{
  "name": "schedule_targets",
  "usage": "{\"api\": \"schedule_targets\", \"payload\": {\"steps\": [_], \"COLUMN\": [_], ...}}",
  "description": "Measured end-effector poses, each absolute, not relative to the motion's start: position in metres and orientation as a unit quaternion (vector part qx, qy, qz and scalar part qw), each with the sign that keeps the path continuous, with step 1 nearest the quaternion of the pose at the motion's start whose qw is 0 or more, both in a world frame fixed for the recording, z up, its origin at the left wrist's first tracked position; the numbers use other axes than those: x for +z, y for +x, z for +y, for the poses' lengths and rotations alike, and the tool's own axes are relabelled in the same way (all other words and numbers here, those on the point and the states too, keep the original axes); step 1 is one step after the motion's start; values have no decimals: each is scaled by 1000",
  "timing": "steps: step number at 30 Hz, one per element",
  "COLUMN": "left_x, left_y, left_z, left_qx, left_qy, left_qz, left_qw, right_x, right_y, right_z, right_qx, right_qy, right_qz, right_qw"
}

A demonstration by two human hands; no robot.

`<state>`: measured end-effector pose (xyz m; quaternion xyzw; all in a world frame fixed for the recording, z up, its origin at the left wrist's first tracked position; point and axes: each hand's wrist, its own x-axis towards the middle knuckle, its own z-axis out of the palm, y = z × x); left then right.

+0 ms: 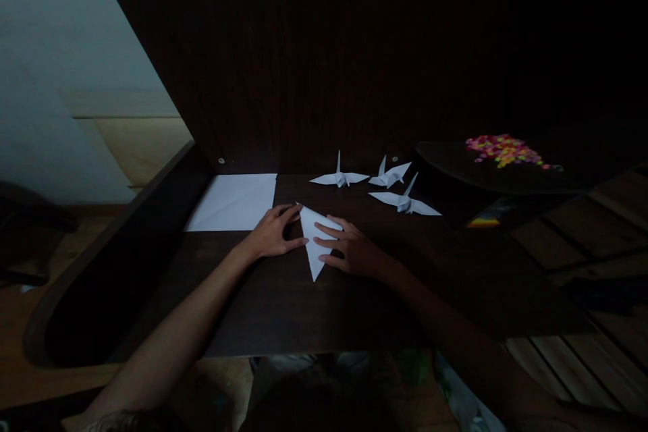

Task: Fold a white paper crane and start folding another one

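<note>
- Two hands of ours reaching inward, neither clenched: left hand (273, 232) has fingertip and thumb on the folded paper (314, 258), right hand (357, 253) fingers spread flat over it
- One folded paper between them, on the desk (248, 310)
- One white sheet (235, 202), back left
- Three paper cranes (406, 203) behind
- One colourful pile (506, 150), right

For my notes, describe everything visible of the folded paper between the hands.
The folded paper is plain white with straight edges. It lies flat on the dark desk, narrowing to a point toward the person. The left hand touches its left side; the right hand spreads across its right side, hiding part of the outline.
</note>
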<state>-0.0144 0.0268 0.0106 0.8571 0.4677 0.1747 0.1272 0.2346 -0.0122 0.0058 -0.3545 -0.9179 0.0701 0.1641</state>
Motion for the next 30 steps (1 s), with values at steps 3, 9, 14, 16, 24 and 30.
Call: {"api": "schedule_targets", "payload": {"steps": [3,9,14,16,24,30], "left_x": [14,22,20,17,2,-1], "left_y": [-13,-12,-16,-16,-14,-13], "left_z": [24,20,23,26,35,35], "left_qx": [162,112,106,121,203,205], "left_qy": [862,875,886,880,854,853], "left_qz": [463,449,426,433,456,461], "left_qw": [127,143,151,152,145,130], "right_x": [4,-1,1,3,3,5], "right_y": [235,235,235,235,236,235], "right_z": [-12,-12,-12,-11,-12,-15], "right_qx": [67,63,68,74,73,72], "right_qy": [-352,-347,-354,-353,-344,-354], "right_qz": [-918,-919,-917,-918,-921,-920], "right_qw": [168,178,172,167,165,154]}}
